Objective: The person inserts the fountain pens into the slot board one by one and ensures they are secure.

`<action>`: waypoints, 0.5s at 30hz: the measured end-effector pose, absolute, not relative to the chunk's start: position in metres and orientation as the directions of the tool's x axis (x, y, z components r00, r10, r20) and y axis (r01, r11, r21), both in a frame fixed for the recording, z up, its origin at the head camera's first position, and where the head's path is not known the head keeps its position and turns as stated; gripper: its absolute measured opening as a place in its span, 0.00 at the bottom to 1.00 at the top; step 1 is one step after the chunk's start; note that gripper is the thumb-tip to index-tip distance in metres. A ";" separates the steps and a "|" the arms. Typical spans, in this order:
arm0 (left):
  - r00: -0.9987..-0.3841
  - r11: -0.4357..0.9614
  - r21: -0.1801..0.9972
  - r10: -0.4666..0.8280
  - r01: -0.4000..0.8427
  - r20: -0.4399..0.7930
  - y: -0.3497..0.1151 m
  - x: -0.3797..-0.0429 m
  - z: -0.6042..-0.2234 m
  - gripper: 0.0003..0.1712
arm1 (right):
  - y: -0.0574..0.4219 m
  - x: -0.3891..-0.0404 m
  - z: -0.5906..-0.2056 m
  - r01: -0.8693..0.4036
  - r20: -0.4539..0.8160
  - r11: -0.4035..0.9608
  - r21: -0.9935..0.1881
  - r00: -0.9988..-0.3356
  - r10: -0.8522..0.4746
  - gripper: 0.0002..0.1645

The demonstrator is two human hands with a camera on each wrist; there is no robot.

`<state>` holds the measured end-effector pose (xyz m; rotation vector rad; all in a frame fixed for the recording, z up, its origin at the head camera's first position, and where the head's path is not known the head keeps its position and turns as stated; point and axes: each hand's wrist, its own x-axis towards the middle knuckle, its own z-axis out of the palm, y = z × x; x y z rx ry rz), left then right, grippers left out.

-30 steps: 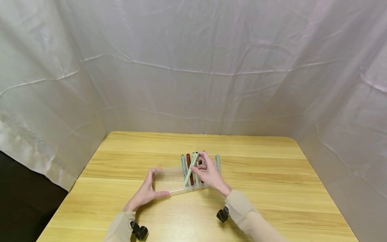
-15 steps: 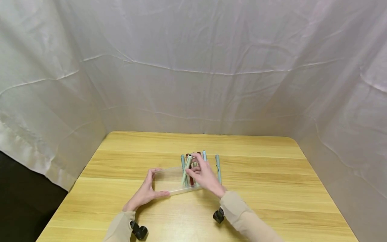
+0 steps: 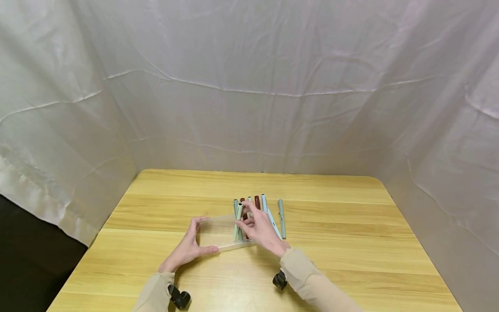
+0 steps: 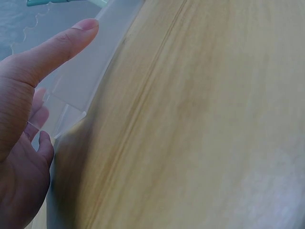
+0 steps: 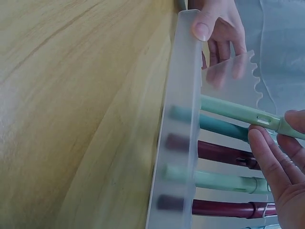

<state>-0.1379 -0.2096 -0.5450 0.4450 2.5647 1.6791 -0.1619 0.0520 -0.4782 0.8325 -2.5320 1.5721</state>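
Observation:
A clear plastic pen rack with a notched edge [image 3: 218, 232] stands on the table in the head view. My left hand [image 3: 189, 246] grips its left end, thumb along the near wall and fingers at the far side. My right hand [image 3: 260, 227] pinches a light green pen [image 5: 233, 110], whose lower end is at the rack's near wall. Beside that pen in the right wrist view lie a teal pen [image 5: 221, 128], a dark red pen [image 5: 223, 152], a pale green pen [image 5: 228, 181] and another dark red pen [image 5: 221, 208]. The right hand partly covers this row in the head view.
A light blue pen [image 3: 264, 201] slants at the row's right end. Farther right, a grey-green pen [image 3: 282, 219] lies apart on the wooden table [image 3: 343, 242]. Pale curtains [image 3: 257, 121] hang behind and beside the table.
My right hand has moved left with the light green pen, from over the row to its left end, and the pen slants less. The light blue pen is uncovered. My left hand stays put.

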 end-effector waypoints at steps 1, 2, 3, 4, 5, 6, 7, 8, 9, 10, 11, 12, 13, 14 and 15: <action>-0.958 0.372 0.903 0.261 0.214 0.119 -0.210 -0.138 -0.545 0.57 | 0.052 -0.162 -0.478 -0.470 0.316 0.343 -0.813 -0.852 -0.418 0.32; -0.958 0.373 0.903 0.262 0.214 0.119 -0.210 -0.138 -0.545 0.57 | 0.051 -0.161 -0.478 -0.474 0.317 0.351 -0.807 -0.851 -0.418 0.32; -0.958 0.373 0.903 0.262 0.214 0.119 -0.210 -0.138 -0.545 0.58 | 0.051 -0.161 -0.478 -0.478 0.319 0.359 -0.802 -0.850 -0.420 0.32; -0.958 0.373 0.903 0.263 0.214 0.119 -0.210 -0.138 -0.545 0.58 | 0.051 -0.161 -0.478 -0.480 0.317 0.371 -0.795 -0.850 -0.421 0.32; -0.957 0.373 0.903 0.264 0.215 0.119 -0.210 -0.138 -0.545 0.58 | 0.050 -0.160 -0.477 -0.482 0.314 0.381 -0.789 -0.849 -0.424 0.32; -0.957 0.373 0.902 0.265 0.216 0.120 -0.210 -0.138 -0.546 0.58 | 0.050 -0.160 -0.477 -0.486 0.313 0.392 -0.781 -0.848 -0.429 0.31; -0.957 0.374 0.902 0.265 0.217 0.120 -0.210 -0.138 -0.546 0.58 | 0.049 -0.160 -0.477 -0.487 0.309 0.402 -0.775 -0.847 -0.432 0.31; -0.956 0.375 0.901 0.266 0.218 0.120 -0.210 -0.138 -0.546 0.58 | 0.049 -0.160 -0.477 -0.486 0.302 0.409 -0.772 -0.847 -0.437 0.31; -0.957 0.377 0.901 0.266 0.216 0.118 -0.210 -0.138 -0.546 0.58 | 0.048 -0.160 -0.477 -0.488 0.299 0.411 -0.770 -0.845 -0.443 0.31; -0.957 0.378 0.901 0.266 0.213 0.115 -0.210 -0.138 -0.545 0.58 | 0.048 -0.159 -0.476 -0.486 0.291 0.413 -0.770 -0.844 -0.450 0.31; -0.958 0.380 0.901 0.264 0.210 0.112 -0.210 -0.138 -0.545 0.58 | 0.047 -0.159 -0.476 -0.485 0.285 0.414 -0.770 -0.843 -0.457 0.31; -0.959 0.382 0.901 0.263 0.206 0.108 -0.210 -0.138 -0.545 0.58 | 0.046 -0.159 -0.475 -0.484 0.280 0.415 -0.771 -0.842 -0.462 0.32; -0.959 0.381 0.902 0.262 0.202 0.104 -0.210 -0.138 -0.545 0.58 | 0.046 -0.158 -0.475 -0.482 0.274 0.413 -0.773 -0.840 -0.468 0.32; -0.960 0.380 0.903 0.262 0.199 0.102 -0.210 -0.138 -0.544 0.58 | 0.046 -0.158 -0.475 -0.484 0.272 0.411 -0.772 -0.837 -0.475 0.32; -0.960 0.378 0.904 0.261 0.197 0.100 -0.209 -0.138 -0.544 0.57 | 0.045 -0.158 -0.474 -0.484 0.268 0.410 -0.773 -0.835 -0.480 0.32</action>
